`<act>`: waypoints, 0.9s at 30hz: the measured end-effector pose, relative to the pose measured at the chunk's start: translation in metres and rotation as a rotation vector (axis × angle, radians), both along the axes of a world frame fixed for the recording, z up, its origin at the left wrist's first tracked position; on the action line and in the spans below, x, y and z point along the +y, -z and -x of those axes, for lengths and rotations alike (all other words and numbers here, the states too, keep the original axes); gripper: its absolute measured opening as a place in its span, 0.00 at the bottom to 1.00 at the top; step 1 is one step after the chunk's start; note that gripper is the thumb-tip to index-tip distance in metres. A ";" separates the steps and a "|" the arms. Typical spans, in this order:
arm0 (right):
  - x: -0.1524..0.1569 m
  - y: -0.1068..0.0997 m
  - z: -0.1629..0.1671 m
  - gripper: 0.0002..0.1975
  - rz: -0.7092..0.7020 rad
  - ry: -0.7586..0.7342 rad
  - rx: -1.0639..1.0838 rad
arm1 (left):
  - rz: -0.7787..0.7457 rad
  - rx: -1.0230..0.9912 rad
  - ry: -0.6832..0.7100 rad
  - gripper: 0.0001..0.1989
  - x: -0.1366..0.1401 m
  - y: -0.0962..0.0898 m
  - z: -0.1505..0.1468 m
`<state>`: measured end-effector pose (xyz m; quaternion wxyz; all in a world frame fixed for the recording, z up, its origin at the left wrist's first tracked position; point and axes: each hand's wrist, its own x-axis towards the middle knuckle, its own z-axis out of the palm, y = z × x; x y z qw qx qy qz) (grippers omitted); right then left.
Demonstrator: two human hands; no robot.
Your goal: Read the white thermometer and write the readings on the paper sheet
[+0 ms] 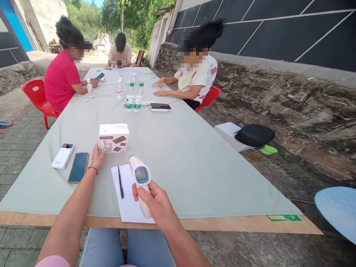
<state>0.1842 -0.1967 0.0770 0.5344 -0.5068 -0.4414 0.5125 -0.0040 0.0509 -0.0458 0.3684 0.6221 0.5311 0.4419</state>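
A white infrared thermometer (142, 178) with a blue-rimmed display is in my right hand (155, 200), its handle wrapped by my fingers and its head tilted up over the paper. My left hand (98, 157) reaches to the lower left corner of a white and brown "Meal" box (114, 139) that stands upright. Its fingers are stretched out and slightly apart, with the thumb at the box's front. Below the thermometer lies white paper (129, 211) with a black pen (120, 181) on it. A phone (78, 167) and a white power bank (63, 156) lie left of my left hand.
Water bottles (137, 98) and a dark phone (160, 106) stand or lie farther up the cloth-covered table (211, 185). Three other people sit around it: one left (62, 74), one right (204, 74), one at the far end (122, 53). A blue stool (338, 207) is at right.
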 end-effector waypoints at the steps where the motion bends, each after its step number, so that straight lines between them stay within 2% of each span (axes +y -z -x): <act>1: 0.003 0.009 -0.005 0.19 0.008 0.024 -0.050 | 0.018 0.032 -0.035 0.39 -0.009 0.005 0.003; 3: 0.014 0.032 -0.021 0.22 0.041 0.075 -0.198 | 0.002 0.139 -0.024 0.37 -0.036 0.012 0.010; 6: 0.032 0.073 -0.051 0.27 0.137 0.227 -0.531 | -0.163 0.408 0.144 0.30 -0.086 0.017 0.016; 8: 0.043 0.098 -0.071 0.25 0.255 0.310 -0.788 | -0.232 0.564 0.236 0.30 -0.115 0.016 0.016; 9: 0.046 0.108 -0.080 0.24 0.302 0.305 -0.881 | -0.255 0.636 0.263 0.31 -0.127 0.015 0.015; 12: 0.052 0.128 -0.101 0.20 0.351 0.282 -1.069 | -0.261 0.793 0.291 0.32 -0.145 0.006 0.008; 15: 0.053 0.131 -0.106 0.20 0.251 0.357 -1.199 | -0.231 0.849 0.309 0.31 -0.148 -0.001 0.001; 18: 0.056 0.128 -0.088 0.18 0.020 0.462 -1.142 | -0.227 0.824 0.332 0.30 -0.147 -0.003 -0.002; 20: 0.059 0.125 -0.062 0.16 -0.068 0.349 -0.995 | -0.228 0.798 0.335 0.31 -0.147 -0.002 -0.003; 23: 0.069 0.124 -0.015 0.13 0.008 0.072 -0.896 | -0.230 0.769 0.325 0.33 -0.148 -0.001 -0.004; 27: 0.081 0.126 0.020 0.11 0.069 -0.022 -1.008 | -0.228 0.784 0.336 0.33 -0.149 -0.002 -0.005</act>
